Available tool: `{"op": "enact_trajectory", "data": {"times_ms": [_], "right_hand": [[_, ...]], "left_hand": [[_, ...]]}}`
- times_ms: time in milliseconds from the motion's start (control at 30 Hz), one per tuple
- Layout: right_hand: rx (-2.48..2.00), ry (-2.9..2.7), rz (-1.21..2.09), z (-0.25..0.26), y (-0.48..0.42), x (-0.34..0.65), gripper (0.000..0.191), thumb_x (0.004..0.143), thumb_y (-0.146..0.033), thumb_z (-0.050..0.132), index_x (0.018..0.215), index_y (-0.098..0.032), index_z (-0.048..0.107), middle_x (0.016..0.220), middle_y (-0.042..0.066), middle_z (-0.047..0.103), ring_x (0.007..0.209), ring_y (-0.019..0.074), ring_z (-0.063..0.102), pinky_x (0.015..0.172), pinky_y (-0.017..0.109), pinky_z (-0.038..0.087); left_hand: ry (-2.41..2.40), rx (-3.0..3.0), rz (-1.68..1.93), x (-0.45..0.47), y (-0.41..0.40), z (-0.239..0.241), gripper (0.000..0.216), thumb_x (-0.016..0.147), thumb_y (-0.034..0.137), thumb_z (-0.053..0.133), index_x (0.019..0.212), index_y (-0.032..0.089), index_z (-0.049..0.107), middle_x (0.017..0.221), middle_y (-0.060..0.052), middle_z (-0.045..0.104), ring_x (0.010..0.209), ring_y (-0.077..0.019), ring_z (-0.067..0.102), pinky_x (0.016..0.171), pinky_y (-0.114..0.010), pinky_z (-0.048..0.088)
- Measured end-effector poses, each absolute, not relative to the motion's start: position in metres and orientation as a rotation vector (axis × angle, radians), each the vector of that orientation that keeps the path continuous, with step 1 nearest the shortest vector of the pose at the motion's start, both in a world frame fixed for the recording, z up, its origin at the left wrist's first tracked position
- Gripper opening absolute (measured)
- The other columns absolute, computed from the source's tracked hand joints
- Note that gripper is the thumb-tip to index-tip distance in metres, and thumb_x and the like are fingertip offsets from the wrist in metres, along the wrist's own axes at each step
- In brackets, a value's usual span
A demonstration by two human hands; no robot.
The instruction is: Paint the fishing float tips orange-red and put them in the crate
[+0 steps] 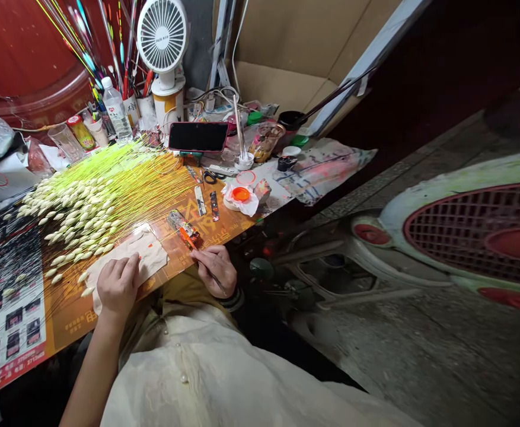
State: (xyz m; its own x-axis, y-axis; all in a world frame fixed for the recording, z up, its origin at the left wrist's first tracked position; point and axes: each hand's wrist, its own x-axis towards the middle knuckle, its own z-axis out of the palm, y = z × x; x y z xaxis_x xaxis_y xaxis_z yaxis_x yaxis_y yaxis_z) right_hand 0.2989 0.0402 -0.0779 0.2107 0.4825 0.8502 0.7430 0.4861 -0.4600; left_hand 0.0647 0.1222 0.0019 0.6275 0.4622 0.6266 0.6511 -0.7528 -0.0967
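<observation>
My right hand (217, 270) is closed around a thin paintbrush (204, 259). Its orange-loaded end rests at a paint-smeared block (177, 220) by the table's front edge. Above a pale cloth (153, 264) with small orange marks, my left hand (118, 283) has its fingers curled together; a small orange spot shows at the fingertips, but what they pinch is hidden. Left of that hand lie many cream-bodied fishing floats (84, 207) with long thin stems and yellow-green tips. Further back, an open pot of orange paint (241, 194) sits on white tissue.
Two paint-stained strips (200, 200) and black scissors (210, 177) lie behind the block. A phone (198, 137), a small white fan (162, 38), a water bottle (117, 112) and paint jars line the back. A large fan (477, 231) stands at right.
</observation>
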Motion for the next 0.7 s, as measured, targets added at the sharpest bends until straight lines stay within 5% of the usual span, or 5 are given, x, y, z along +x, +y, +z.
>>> {"op": "enact_trajectory", "data": {"times_ms": [700], "right_hand": [[-1.098,-1.433,-0.209,-0.0812,0.0399,0.3002,0.049,0.086,-0.006,0.058,0.132,-0.024,0.058,0.103,0.006,0.072,0.093,0.0188,0.059,0.08,0.037,0.054]], "left_hand": [[-0.918,-2.557,-0.861,0.0636,0.1229,0.0002,0.025,0.092,0.022,0.058,0.116,0.021,0.063,0.085,-0.006,0.071,0.074,-0.0176,0.06,0.072,-0.032,0.043]]}}
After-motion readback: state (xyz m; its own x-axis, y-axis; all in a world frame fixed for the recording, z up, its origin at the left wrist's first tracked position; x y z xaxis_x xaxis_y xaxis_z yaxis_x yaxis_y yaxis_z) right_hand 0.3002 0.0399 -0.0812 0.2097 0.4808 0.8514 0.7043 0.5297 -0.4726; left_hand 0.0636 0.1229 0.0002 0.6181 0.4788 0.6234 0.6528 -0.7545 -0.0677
